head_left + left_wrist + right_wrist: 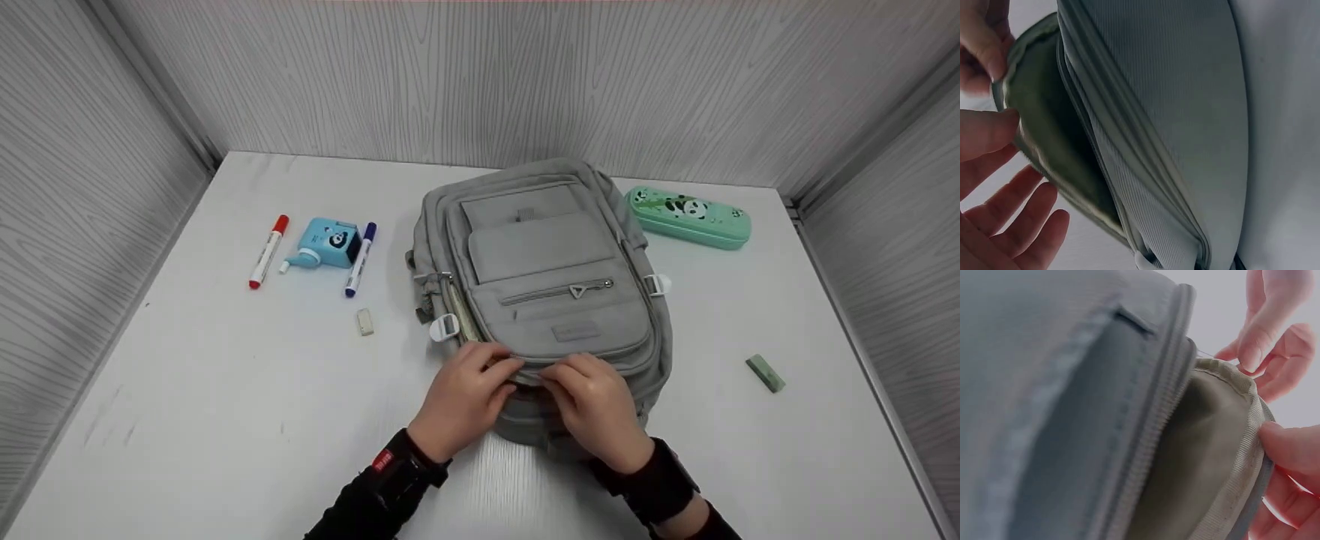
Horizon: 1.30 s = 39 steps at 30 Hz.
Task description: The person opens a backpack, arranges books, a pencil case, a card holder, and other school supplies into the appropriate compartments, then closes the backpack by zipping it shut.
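A grey backpack [547, 259] lies on its back on the white table, its front pocket unzipped along the lower edge. My left hand [461, 394] pinches the rim of that pocket's front panel, thumb on the inside and fingers spread behind it. Close beside it, my right hand [600, 405] pinches the same rim. Between the rim and the zipper [1151, 455], the pocket gapes and shows its olive lining [1044, 129]. Deeper inside, the pocket is dark.
Left of the backpack lie a red marker [268, 252], a blue panda-print bottle [330, 241], a dark blue marker [361, 260] and a whitish eraser [364, 322]. On the right are a green panda pencil case [688, 217] and a small green block [765, 373]. Grey panels enclose the table.
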### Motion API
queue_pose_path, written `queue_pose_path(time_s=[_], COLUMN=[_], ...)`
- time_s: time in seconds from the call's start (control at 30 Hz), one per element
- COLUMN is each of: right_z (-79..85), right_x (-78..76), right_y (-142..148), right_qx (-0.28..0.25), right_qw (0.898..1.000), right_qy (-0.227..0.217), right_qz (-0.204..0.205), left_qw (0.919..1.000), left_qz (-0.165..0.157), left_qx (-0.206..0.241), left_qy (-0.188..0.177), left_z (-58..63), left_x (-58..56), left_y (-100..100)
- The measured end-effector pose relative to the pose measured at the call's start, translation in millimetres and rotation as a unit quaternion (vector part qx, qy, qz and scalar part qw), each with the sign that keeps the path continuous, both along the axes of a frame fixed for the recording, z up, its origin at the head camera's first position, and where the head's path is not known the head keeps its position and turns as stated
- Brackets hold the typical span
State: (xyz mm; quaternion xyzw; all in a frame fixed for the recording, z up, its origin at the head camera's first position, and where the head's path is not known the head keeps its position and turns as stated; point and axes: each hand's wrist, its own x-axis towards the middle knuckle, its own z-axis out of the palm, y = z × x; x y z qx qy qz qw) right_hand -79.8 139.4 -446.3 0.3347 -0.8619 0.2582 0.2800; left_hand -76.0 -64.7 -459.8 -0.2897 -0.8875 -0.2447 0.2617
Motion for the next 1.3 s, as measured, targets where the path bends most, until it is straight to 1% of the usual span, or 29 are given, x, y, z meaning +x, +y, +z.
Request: queue_pose_path(time_s=[0.1,0.2,0.33,0.53,0.73,0.83,0.93,1.0,1.03,1.1,1.13,1.2,1.27,1.3], right_z=[3.0,4.7,4.9,2.2,1.3,5.4,14.3,21.9,25.6,30.9,32.3,32.3,28.5,25.7], right_x=[-0.8,-1.4,-1.6,-1.5,-2.4,-4.9,-12.4,-21.7,-28.8,-47.7,-59.2,-85.0,-111.3,-123.4], right_y=[-0.6,-1.1,-1.1,0.3,5.2,14.5,31.8,48.0,57.6,79.4,91.7,117.3,143.1,155.0], right_qx=[0.001,0.002,0.002,-0.001,-0.004,-0.013,-0.035,-0.056,-0.067,-0.088,-0.095,-0.101,-0.089,-0.076], right_qw=[1.0,1.0,1.0,1.0,1.0,0.999,0.999,0.998,0.997,0.993,0.99,0.98,0.966,0.958], right_qy=[0.005,0.012,0.014,0.001,-0.015,-0.024,-0.025,-0.023,-0.023,-0.024,-0.032,-0.063,-0.111,-0.143], right_qz=[-0.003,-0.003,-0.001,0.002,0.011,0.019,0.013,-0.009,-0.025,-0.071,-0.099,-0.159,-0.214,-0.237], left_qw=[0.9991,0.9964,0.993,0.9897,0.9884,0.988,0.9876,0.9876,0.9876,0.9878,0.9879,0.9883,0.9887,0.989], left_qz=[0.014,0.031,0.043,0.048,0.053,0.06,0.07,0.074,0.073,0.075,0.075,0.076,0.078,0.077], left_qx=[-0.001,0.003,0.009,0.021,0.027,0.028,0.031,0.034,0.037,0.039,0.04,0.039,0.036,0.036], left_qy=[0.041,0.078,0.109,0.133,0.14,0.139,0.137,0.134,0.133,0.131,0.129,0.126,0.123,0.121], left_z=[-2.5,-3.9,-5.0,-8.2,-7.4,-5.4,-3.1,-1.6,-0.8,0.6,1.1,1.8,2.3,2.6], left_x=[0.2,-1.3,-3.6,-7.9,-9.3,-9.7,-10.2,-10.3,-10.6,-10.8,-10.9,-10.9,-10.5,-10.2], left_y=[5.0,9.1,12.6,15.4,15.2,14.3,13.6,13.3,13.0,12.7,12.7,12.5,12.3,12.2])
